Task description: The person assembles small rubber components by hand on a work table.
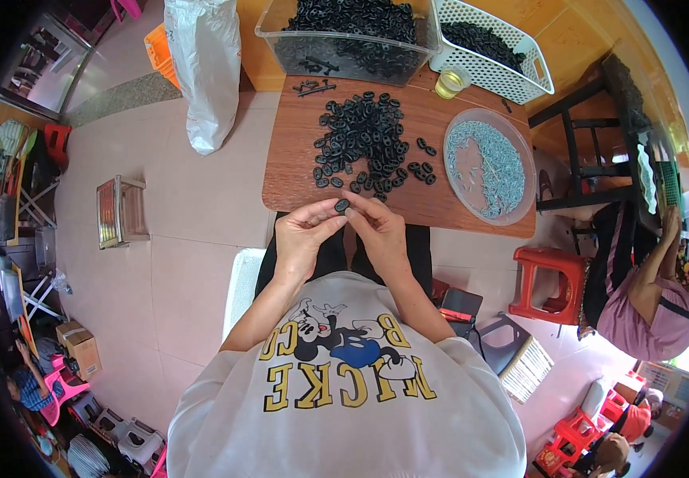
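While your left hand (303, 235) and right hand (379, 231) pinch a black oval piece (342, 205), you've got a lumpy pile of lookalikes (364, 142) farther out on the wood-grain table (293, 163).

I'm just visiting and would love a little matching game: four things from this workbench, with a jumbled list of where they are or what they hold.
1. small black oval piece
2. round translucent plastic tray
3. white perforated plastic basket
4. small clear cup

A. holds yellow liquid
B. at the fingertips of the left hand and right hand
C. holds a heap of black parts
D. holds thin silvery metal pieces

Pairs: 1-B, 2-D, 3-C, 4-A
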`<act>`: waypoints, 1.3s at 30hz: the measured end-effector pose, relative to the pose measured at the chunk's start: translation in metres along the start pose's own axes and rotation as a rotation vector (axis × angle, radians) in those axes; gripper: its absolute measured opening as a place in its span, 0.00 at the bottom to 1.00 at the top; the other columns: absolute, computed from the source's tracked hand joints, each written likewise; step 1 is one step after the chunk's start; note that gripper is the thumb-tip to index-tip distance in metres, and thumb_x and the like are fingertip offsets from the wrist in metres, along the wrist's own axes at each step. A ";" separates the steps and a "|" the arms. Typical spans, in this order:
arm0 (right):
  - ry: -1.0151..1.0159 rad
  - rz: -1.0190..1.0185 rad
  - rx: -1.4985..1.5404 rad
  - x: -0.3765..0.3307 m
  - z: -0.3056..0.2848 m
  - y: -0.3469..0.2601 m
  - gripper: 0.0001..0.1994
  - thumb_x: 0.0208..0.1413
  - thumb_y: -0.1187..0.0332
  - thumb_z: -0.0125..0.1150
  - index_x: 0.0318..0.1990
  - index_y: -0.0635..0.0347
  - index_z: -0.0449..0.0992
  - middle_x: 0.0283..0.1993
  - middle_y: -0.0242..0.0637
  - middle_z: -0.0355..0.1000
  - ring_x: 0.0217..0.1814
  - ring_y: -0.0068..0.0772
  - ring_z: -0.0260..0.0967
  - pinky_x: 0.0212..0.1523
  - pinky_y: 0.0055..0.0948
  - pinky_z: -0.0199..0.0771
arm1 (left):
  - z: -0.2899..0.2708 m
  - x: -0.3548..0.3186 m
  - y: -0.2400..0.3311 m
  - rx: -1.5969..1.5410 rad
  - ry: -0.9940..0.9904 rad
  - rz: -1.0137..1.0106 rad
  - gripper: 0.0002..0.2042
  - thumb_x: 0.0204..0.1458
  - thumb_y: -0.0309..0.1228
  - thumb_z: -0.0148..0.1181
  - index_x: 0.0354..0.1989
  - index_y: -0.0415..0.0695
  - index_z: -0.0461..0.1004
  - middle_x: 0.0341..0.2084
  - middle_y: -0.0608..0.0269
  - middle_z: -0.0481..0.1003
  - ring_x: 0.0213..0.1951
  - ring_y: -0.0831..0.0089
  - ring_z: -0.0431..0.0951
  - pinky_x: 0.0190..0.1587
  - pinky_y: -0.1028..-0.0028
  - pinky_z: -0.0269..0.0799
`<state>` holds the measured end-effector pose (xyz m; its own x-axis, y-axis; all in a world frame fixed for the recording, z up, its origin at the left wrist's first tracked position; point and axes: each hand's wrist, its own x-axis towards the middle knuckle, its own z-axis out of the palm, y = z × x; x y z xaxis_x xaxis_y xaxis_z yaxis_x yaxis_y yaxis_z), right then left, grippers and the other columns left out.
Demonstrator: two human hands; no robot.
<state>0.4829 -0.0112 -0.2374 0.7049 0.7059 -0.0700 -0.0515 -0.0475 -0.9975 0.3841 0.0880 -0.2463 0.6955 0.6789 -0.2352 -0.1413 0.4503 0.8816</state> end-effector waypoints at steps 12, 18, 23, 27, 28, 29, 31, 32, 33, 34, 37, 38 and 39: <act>-0.019 -0.012 0.043 -0.009 0.004 -0.004 0.13 0.54 0.74 0.59 0.48 0.62 0.76 0.33 0.29 0.70 0.31 0.14 0.63 0.30 0.13 0.63 | -0.008 -0.006 0.009 0.385 -0.074 0.276 0.11 0.46 0.19 0.62 0.40 0.37 0.77 0.33 0.64 0.74 0.34 0.82 0.74 0.36 0.85 0.71; -0.011 0.043 0.073 -0.013 0.005 -0.006 0.12 0.53 0.75 0.59 0.46 0.64 0.76 0.35 0.29 0.73 0.33 0.13 0.66 0.32 0.13 0.65 | -0.012 -0.006 0.010 0.441 -0.135 0.300 0.11 0.46 0.19 0.62 0.41 0.37 0.76 0.35 0.63 0.74 0.36 0.80 0.75 0.38 0.83 0.72; 0.043 0.012 0.027 -0.018 0.009 -0.003 0.11 0.53 0.77 0.59 0.45 0.64 0.76 0.35 0.28 0.74 0.33 0.12 0.65 0.33 0.12 0.65 | -0.013 -0.007 0.007 0.469 -0.145 0.321 0.11 0.47 0.19 0.61 0.41 0.37 0.76 0.35 0.62 0.74 0.35 0.79 0.76 0.38 0.82 0.72; 0.084 -0.042 0.013 -0.021 0.010 0.004 0.10 0.53 0.74 0.59 0.44 0.64 0.77 0.35 0.31 0.74 0.33 0.14 0.67 0.31 0.13 0.66 | -0.010 -0.012 0.004 0.474 -0.113 0.356 0.11 0.47 0.18 0.60 0.40 0.37 0.76 0.35 0.62 0.75 0.34 0.79 0.76 0.36 0.82 0.72; 0.090 -0.044 0.019 -0.021 0.010 0.004 0.10 0.53 0.74 0.59 0.44 0.64 0.77 0.35 0.31 0.74 0.32 0.14 0.67 0.31 0.13 0.65 | -0.009 -0.013 0.003 0.473 -0.115 0.356 0.11 0.47 0.18 0.60 0.40 0.37 0.76 0.35 0.62 0.75 0.34 0.79 0.76 0.36 0.82 0.72; 0.092 -0.045 0.017 -0.022 0.011 0.005 0.10 0.53 0.74 0.59 0.44 0.64 0.77 0.35 0.31 0.74 0.32 0.14 0.67 0.31 0.13 0.65 | -0.007 -0.014 0.001 0.475 -0.096 0.382 0.10 0.47 0.17 0.60 0.39 0.37 0.76 0.34 0.63 0.74 0.31 0.81 0.72 0.33 0.84 0.68; 0.107 -0.011 0.058 -0.024 0.011 0.004 0.10 0.53 0.74 0.59 0.44 0.64 0.77 0.34 0.29 0.73 0.30 0.13 0.65 0.29 0.13 0.64 | -0.008 -0.013 -0.003 0.476 -0.077 0.409 0.10 0.46 0.16 0.60 0.39 0.37 0.77 0.34 0.65 0.74 0.29 0.83 0.68 0.29 0.85 0.63; 0.108 -0.012 0.056 -0.025 0.010 0.005 0.10 0.53 0.74 0.59 0.44 0.64 0.77 0.34 0.29 0.73 0.30 0.13 0.65 0.29 0.13 0.64 | -0.010 -0.012 -0.009 0.482 -0.089 0.450 0.10 0.46 0.16 0.59 0.38 0.37 0.77 0.34 0.64 0.74 0.29 0.82 0.69 0.30 0.85 0.64; 0.108 -0.015 0.071 -0.026 0.010 0.008 0.10 0.54 0.74 0.59 0.44 0.63 0.77 0.34 0.28 0.73 0.30 0.13 0.64 0.29 0.13 0.64 | -0.010 -0.012 -0.009 0.488 -0.103 0.489 0.10 0.46 0.16 0.59 0.38 0.37 0.76 0.34 0.63 0.74 0.30 0.82 0.70 0.31 0.85 0.65; 0.107 -0.018 0.085 -0.028 0.009 0.009 0.10 0.54 0.74 0.59 0.44 0.63 0.77 0.33 0.28 0.73 0.29 0.12 0.64 0.28 0.13 0.63 | -0.010 -0.012 -0.009 0.487 -0.104 0.488 0.10 0.46 0.16 0.59 0.38 0.37 0.76 0.34 0.63 0.74 0.30 0.82 0.70 0.31 0.85 0.65; 0.122 0.018 0.115 -0.029 0.008 0.004 0.10 0.54 0.75 0.58 0.43 0.65 0.77 0.33 0.28 0.74 0.31 0.14 0.65 0.32 0.13 0.64 | -0.009 -0.012 -0.007 0.518 -0.124 0.481 0.09 0.46 0.18 0.61 0.38 0.37 0.77 0.36 0.62 0.75 0.32 0.78 0.75 0.32 0.81 0.71; 0.123 0.014 0.113 -0.027 0.004 0.002 0.10 0.54 0.75 0.58 0.43 0.65 0.77 0.33 0.28 0.74 0.31 0.14 0.65 0.32 0.13 0.64 | -0.010 -0.013 -0.007 0.473 -0.154 0.401 0.12 0.47 0.17 0.60 0.42 0.37 0.75 0.37 0.61 0.75 0.33 0.78 0.75 0.34 0.81 0.71; 0.030 0.081 0.132 -0.021 -0.002 -0.002 0.10 0.53 0.75 0.59 0.43 0.64 0.77 0.33 0.29 0.74 0.31 0.15 0.65 0.32 0.15 0.65 | -0.010 -0.013 -0.006 0.426 -0.183 0.325 0.16 0.47 0.16 0.59 0.47 0.38 0.74 0.39 0.61 0.74 0.35 0.77 0.75 0.36 0.81 0.71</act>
<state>0.4691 -0.0274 -0.2334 0.7152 0.6822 -0.1523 -0.1999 -0.0092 -0.9798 0.3684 0.0820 -0.2530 0.7798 0.6149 0.1177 -0.0988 -0.0647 0.9930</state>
